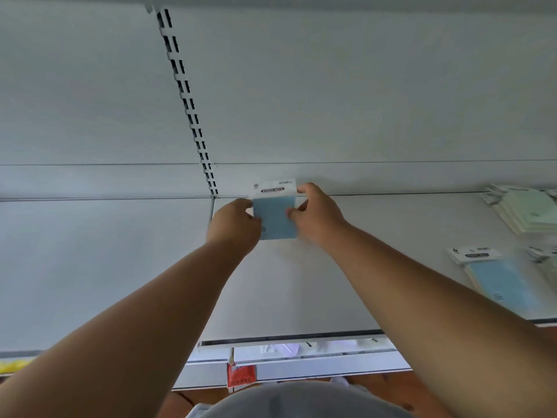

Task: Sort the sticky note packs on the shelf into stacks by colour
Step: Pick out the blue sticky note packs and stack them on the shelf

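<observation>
Blue sticky note pack (275,217), at the back of the white shelf (301,291) against the rear panel, pinched at its side edges by left hand (233,226) and right hand (316,215), probably for squaring as base of a blue stack. Header card legible: "STICKY NOTE". To the right, well apart: green packs (530,211), another blue pack (500,282). Below, red tag (241,375), writing unreadable.

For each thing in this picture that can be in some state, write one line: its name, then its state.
Left hand: grips the blue pack's left edge.
Right hand: grips the blue pack's right edge.
Blue pack: held by both hands at the back of the shelf.
Green stack: lying flat, far right.
Blue stack: lying flat, nearer right, blurred.
</observation>
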The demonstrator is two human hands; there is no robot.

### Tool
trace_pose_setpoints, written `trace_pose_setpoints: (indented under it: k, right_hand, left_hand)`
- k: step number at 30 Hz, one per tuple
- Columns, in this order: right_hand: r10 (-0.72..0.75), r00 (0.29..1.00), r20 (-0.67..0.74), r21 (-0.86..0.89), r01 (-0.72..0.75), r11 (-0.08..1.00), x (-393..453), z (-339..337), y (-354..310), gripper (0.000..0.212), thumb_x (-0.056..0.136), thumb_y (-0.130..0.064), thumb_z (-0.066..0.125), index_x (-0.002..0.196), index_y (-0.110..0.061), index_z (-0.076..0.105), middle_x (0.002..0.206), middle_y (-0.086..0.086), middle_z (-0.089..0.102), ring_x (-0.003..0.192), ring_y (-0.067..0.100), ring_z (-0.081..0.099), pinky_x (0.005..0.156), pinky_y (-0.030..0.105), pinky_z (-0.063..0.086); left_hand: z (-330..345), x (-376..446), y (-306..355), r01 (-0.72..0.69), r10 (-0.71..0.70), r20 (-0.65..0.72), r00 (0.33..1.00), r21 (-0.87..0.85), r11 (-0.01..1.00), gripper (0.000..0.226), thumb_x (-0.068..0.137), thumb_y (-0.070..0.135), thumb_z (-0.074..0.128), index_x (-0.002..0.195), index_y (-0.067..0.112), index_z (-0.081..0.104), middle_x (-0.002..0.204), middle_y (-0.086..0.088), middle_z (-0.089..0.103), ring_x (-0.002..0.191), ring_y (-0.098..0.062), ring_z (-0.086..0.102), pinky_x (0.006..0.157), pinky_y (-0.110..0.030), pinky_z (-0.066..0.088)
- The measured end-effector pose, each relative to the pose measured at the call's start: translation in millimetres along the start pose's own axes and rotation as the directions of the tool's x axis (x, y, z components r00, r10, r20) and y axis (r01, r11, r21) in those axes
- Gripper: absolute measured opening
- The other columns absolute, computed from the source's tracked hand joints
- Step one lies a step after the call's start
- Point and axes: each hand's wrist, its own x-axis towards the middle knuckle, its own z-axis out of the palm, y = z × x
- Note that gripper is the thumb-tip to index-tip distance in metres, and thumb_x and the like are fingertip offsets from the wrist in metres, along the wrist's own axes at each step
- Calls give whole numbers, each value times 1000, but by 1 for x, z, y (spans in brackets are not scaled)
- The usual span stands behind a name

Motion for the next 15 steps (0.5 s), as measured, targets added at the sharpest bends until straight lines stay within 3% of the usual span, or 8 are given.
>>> trace_pose_setpoints:
  k: [3,6,9,11,15]
  right_hand:
    - [88,994,72,39,-91,995,10,7,-2,39,83,-22,65,121,-20,56,108,8,65,93,30,66,71,41,61]
    - [125,988,90,6,-126,992,15,11,-4,24,80,-15,61,104,-18,65,100,8,69,84,30,69,67,43,62]
    - [115,991,70,-129,-106,986,21,9,-5,18,79,-17,61,95,-14,69,88,8,71,77,29,69,68,35,60]
    - [125,991,54,-197,-112,974,22,9,-3,12,78,-17,61,86,-10,67,78,8,69,71,30,65,59,28,52]
    - [136,991,6,-246,-131,960,20,11,3,7,78,-16,59,77,-10,60,65,5,54,66,30,53,45,22,29]
  left_hand:
    - [-5,10,0,33,-43,103,994,93,995,38,81,19,55,117,22,66,107,-1,70,96,-24,64,71,-26,48]
    - [-7,11,7,85,-101,181,978,95,992,24,71,7,53,87,11,72,75,-9,66,71,-28,62,52,-25,45]
    - [-4,11,8,109,-120,170,978,72,991,18,71,7,54,80,8,70,73,-11,67,68,-28,62,49,-27,47]
    - [-1,9,8,91,-100,153,983,65,994,14,76,10,55,82,10,67,82,-10,71,76,-28,66,61,-31,53]
    - [4,9,10,36,-50,148,988,99,994,18,81,12,53,87,10,69,86,-9,69,74,-27,60,56,-26,45]
